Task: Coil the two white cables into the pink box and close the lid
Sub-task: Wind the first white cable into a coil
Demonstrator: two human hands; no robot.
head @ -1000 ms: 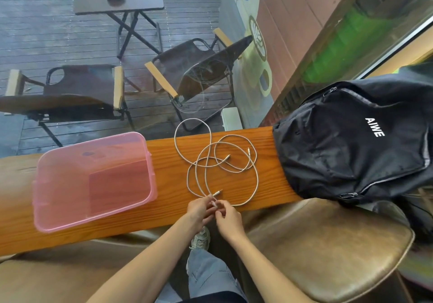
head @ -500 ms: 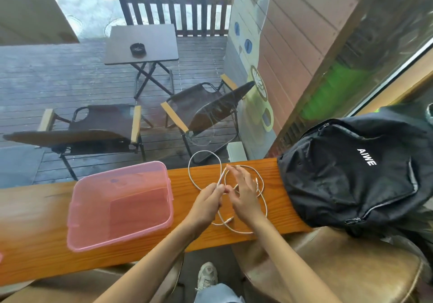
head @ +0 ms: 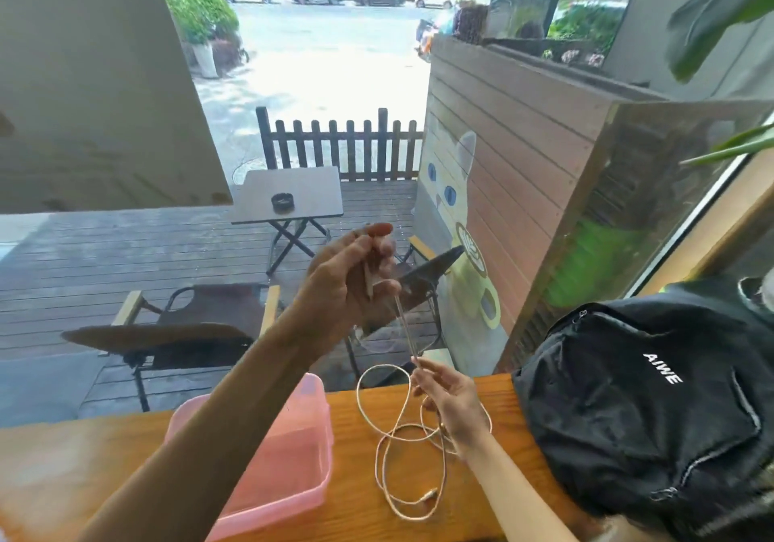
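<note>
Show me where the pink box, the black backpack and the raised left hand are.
pink box (head: pixel 320 411): head view, on its far right wall.
black backpack (head: pixel 620 407): head view, on its front panel.
left hand (head: pixel 347 286): head view, on the palm, fingers holding a white cable end.

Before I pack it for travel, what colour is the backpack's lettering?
White, on the black backpack; clearest in the head view.

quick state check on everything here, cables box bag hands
white cables: loose loops on the counter, one strand lifted taut between the hands
pink box: open, no cable inside, no lid on
left hand: raised, gripping a cable end
right hand: pinching the strand lower down
black backpack: lying on the counter's right end
</note>
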